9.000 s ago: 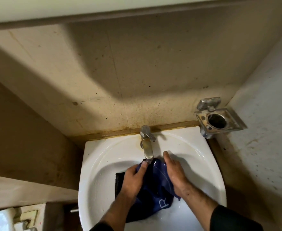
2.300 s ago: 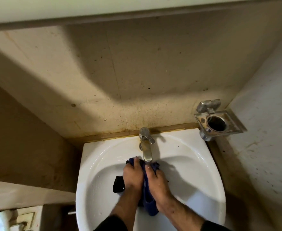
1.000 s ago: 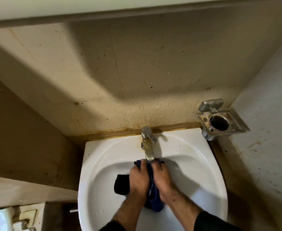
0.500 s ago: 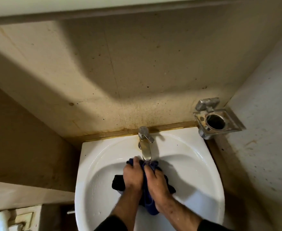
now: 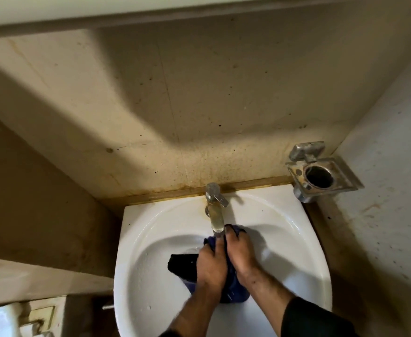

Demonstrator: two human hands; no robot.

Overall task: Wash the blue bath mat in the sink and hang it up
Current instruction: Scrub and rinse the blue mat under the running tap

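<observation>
The blue bath mat [image 5: 233, 291] lies bunched up in the white sink [image 5: 151, 229], its dark underside showing at the left. My left hand [image 5: 210, 265] and my right hand [image 5: 241, 254] sit side by side on top of it, fingers curled into the wet fabric. Both hands are just below the spout of the metal tap [image 5: 215, 210]. Most of the mat is hidden under my hands.
A metal holder [image 5: 321, 176] with a round hole is fixed to the wall at the sink's back right corner. Stained walls close in on the left, back and right. A ledge runs overhead. A white fixture [image 5: 2, 319] shows at the bottom left.
My hands have kept rubbing the bunched mat under the tap, shifting slightly back and forth. Earlier the mat was spread wider with my hands apart.
</observation>
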